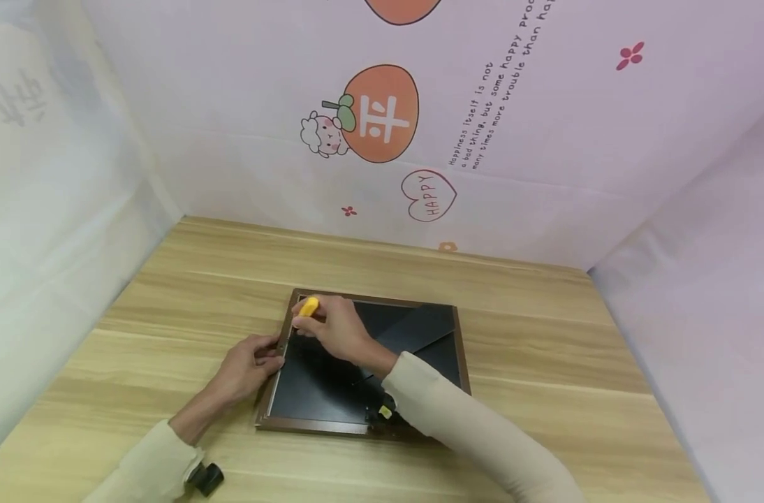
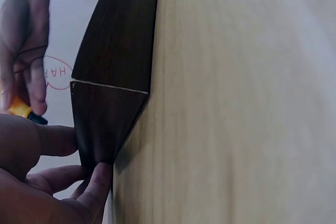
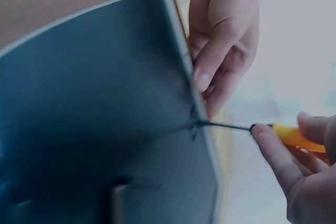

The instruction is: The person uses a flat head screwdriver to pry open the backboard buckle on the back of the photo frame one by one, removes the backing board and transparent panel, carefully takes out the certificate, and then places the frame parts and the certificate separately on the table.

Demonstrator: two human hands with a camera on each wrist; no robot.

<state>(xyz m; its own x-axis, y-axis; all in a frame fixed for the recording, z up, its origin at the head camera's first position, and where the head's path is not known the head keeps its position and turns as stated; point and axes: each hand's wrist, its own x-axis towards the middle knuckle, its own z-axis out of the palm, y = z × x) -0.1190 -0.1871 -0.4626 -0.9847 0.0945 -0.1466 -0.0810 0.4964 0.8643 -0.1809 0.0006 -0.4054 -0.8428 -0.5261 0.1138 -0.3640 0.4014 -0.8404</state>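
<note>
A brown picture frame (image 1: 319, 425) lies back side up on the table, with a black backing board (image 1: 313, 384) and a hinged stand flap (image 1: 420, 327). My left hand (image 1: 244, 367) grips its left edge, thumb and fingers on the rim (image 2: 100, 124). In my right hand (image 1: 341, 328) is a screwdriver (image 3: 294, 136) with a yellow handle, held by the fingertips above the board's left side. Its thin dark shaft (image 3: 226, 125) reaches a small dark metal piece (image 3: 193, 123) beside the rim; the tip's exact contact is blurred.
The wood-grain table (image 1: 545, 391) extends around the picture frame. A printed white cloth wall (image 1: 533, 209) stands behind, with plain white sheets at left and right. Small black devices (image 1: 206, 479) sit at both sleeves; the right one hangs over the frame's lower rim.
</note>
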